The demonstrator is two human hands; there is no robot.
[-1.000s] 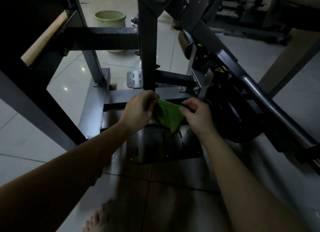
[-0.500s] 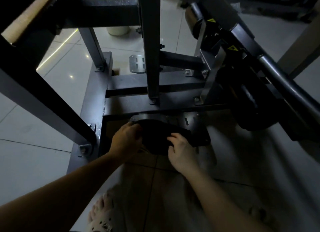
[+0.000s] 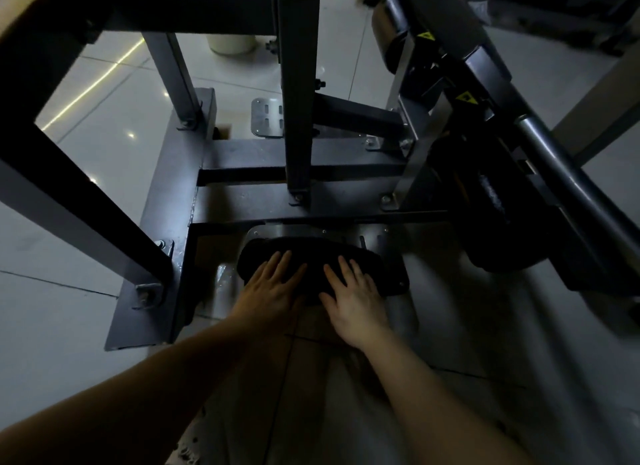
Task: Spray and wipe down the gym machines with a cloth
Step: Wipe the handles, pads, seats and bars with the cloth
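Two hands lie flat on the cloth point(image 3: 311, 262), side by side. The left hand point(image 3: 273, 293) presses the left part and the right hand point(image 3: 355, 300) presses the right part. Each grip is let go: the fingers are straight and spread, not curled round anything. The cloth looks dark in the dim light. It is spread over a metal plate point(image 3: 394, 286), low down at the foot of the gym machine point(image 3: 249, 156), by the tiled floor point(image 3: 86, 142). Thick dark bars stand up behind it. A yellow sticker point(image 3: 465, 98) sits on the machine's right side. A pale bucket point(image 3: 232, 43) stands far back on the floor.
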